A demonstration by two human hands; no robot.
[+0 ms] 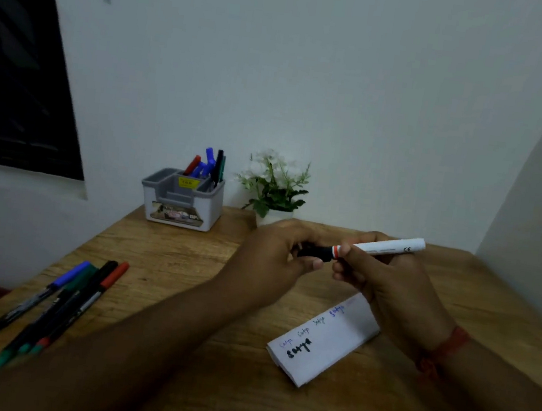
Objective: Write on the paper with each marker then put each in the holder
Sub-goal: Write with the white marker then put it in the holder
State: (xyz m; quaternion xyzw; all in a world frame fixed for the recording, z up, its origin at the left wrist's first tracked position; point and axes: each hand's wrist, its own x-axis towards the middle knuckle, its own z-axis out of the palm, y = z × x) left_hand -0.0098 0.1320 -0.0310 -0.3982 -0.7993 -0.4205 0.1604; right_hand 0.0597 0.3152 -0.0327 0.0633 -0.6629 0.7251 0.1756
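Note:
A white marker (391, 246) with a black cap and an orange ring is held level above the table. My right hand (380, 277) grips its white barrel. My left hand (277, 257) is closed around the black cap end. Below my hands lies a folded white paper (331, 346) with several small coloured words and one bold black word on it. A grey-and-white holder (182, 204) stands at the back of the table with several markers upright in its rear compartment. Several more markers (56, 302) lie side by side at the table's left.
A small white pot of artificial flowers (273, 192) stands right of the holder, against the wall. The wooden table (239, 399) ends at the left near the loose markers. A dark window is at the upper left.

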